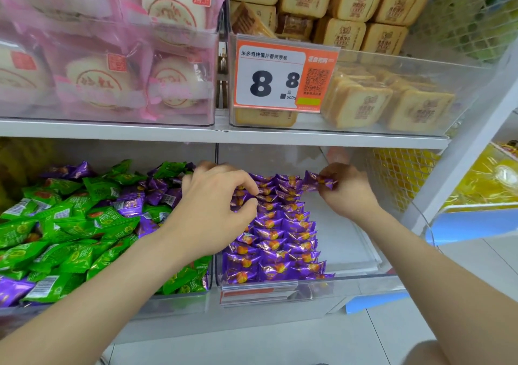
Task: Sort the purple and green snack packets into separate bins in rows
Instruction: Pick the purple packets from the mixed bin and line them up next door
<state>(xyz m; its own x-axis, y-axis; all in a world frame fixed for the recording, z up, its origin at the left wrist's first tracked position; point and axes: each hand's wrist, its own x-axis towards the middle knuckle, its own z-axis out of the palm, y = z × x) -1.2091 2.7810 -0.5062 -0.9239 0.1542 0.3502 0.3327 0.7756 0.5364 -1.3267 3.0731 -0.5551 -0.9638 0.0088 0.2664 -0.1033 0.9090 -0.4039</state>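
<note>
Shiny purple packets (274,241) with orange spots; left of them, green packets (64,238) mixed with purple; above them, orange-and-white price tag (283,75).

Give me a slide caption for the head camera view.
Right hand holds a purple packet over the right bin while left hand pinches its purple rows.

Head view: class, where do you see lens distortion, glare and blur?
Head view: the wide lens slants the white shelf post; soft glare whitens the clear bin front; light is even; the purple packet in the right hand looks slightly smeared.
</note>
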